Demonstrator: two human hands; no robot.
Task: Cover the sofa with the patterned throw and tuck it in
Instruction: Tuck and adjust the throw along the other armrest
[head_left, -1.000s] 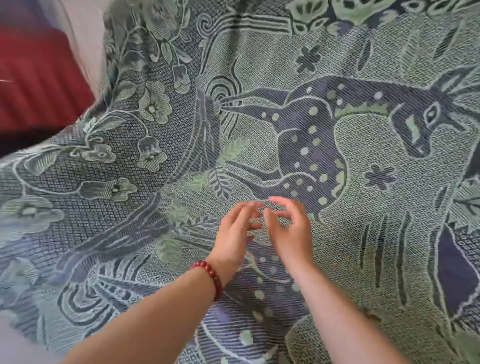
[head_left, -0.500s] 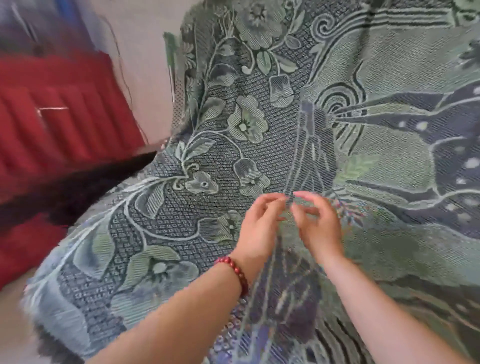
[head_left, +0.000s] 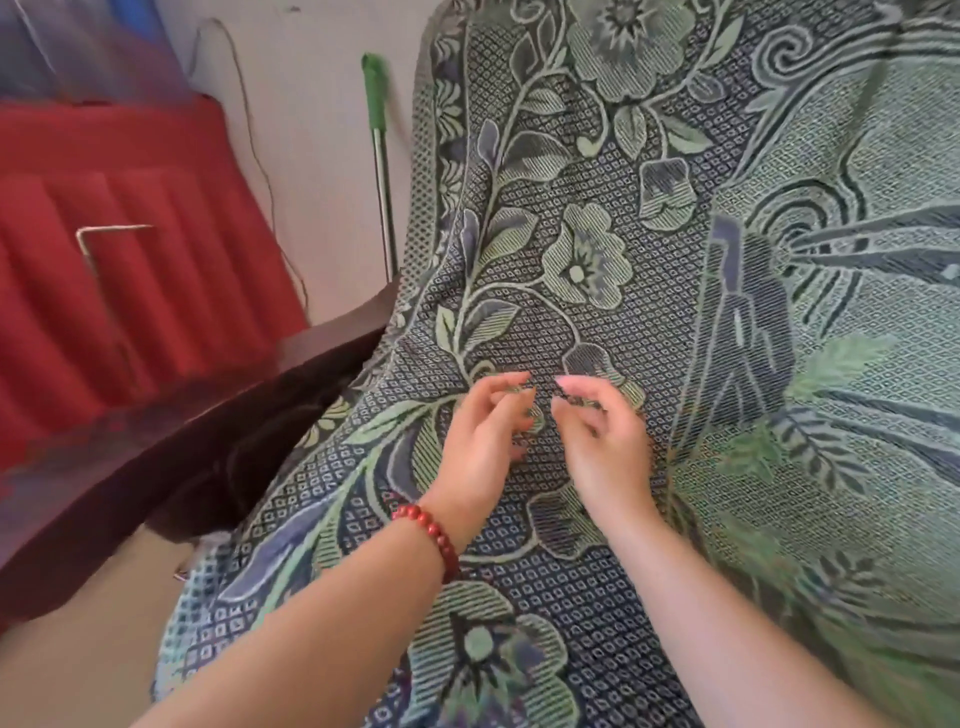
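Observation:
The patterned throw (head_left: 587, 260), woven in green and blue-grey with flowers and leaves, is draped over the sofa's back and seat and fills most of the view. Its left edge hangs down beside the sofa's dark wooden armrest (head_left: 234, 415). My left hand (head_left: 478, 447), with a red bead bracelet (head_left: 431, 535) on the wrist, and my right hand (head_left: 608, 447) hover side by side just above the throw's middle. Their fingers are loosely curled and apart. No fabric is pinched in either hand.
A red pleated cloth (head_left: 130, 234) covers furniture at the left, with a bent metal rod (head_left: 104, 234) on it. A green-handled pole (head_left: 376, 104) leans on the pale wall behind the sofa, and a thin cable (head_left: 260, 156) hangs there. Tan floor (head_left: 78, 649) shows at lower left.
The view has swung left from the deer motif to the throw's flowered left side. Both hands moved left with it, still close together with curled fingers.

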